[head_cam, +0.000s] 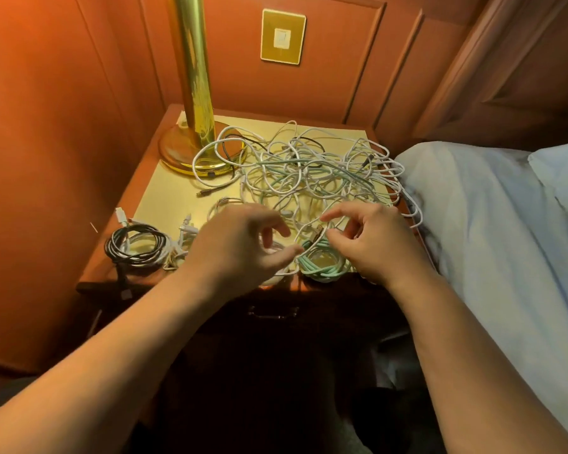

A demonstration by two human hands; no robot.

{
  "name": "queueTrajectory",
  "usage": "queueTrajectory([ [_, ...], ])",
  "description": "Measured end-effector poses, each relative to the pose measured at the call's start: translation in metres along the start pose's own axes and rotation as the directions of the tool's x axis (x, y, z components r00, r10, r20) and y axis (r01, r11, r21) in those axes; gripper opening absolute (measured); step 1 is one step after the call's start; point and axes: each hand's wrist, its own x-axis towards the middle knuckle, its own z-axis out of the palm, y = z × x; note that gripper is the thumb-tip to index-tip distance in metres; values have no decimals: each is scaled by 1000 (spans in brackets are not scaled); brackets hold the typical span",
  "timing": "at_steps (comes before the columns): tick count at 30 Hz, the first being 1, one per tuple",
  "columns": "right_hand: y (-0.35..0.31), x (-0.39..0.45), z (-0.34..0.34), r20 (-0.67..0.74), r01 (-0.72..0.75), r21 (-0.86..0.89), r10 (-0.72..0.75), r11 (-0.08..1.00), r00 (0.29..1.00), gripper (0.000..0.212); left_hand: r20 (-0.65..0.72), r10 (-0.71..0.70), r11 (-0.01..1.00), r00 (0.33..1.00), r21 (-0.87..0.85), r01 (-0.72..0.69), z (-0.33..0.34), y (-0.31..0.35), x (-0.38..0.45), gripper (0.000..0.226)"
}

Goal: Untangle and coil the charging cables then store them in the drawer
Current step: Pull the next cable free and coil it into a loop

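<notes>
A big tangle of white and mint charging cables [309, 172] sprawled across the bench [164, 198], reaching from the brass lamp base [181, 152] at ten o'clock to the bed sheet [473, 208] at three o'clock. Near the front edge lay a coiled mint cable [322, 267]; at eight o'clock sat a black and white coil [138, 247]. The left hand [240, 244] hovered with fingers loosely curled, its grip empty as far as could be seen. The right hand [371, 240] pinched a thin white cable loop [309, 231] just above the mint coil. The drawer handle [273, 312] showed below, at six o'clock, with the drawer closed.
</notes>
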Motion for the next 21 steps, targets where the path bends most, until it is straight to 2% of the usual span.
queueTrajectory([
  [3,-1,13,6,39,-32,38,31,999,999,13,-21,6,999,1000,-36,-7,5,0,1,24],
  [8,0,35,8,48,-150,373,142,916,989,9,-48,-54,993,997,-104,49,-3,-11,4,15],
  [11,1,48,12,-11,-155,466,181,871,983,6,-79,-94,988,992,-128,83,-9,-16,10,14],
  [16,-3,74,19,-153,-61,553,173,831,973,10,-90,-127,991,988,-42,124,-15,-19,43,36],
  [18,-7,87,22,-213,14,656,168,754,963,10,-73,-153,988,986,-28,152,-14,-20,59,49],
  [21,-11,107,24,-224,85,740,126,667,966,6,-52,-189,981,981,-52,186,-8,-22,79,65],
])
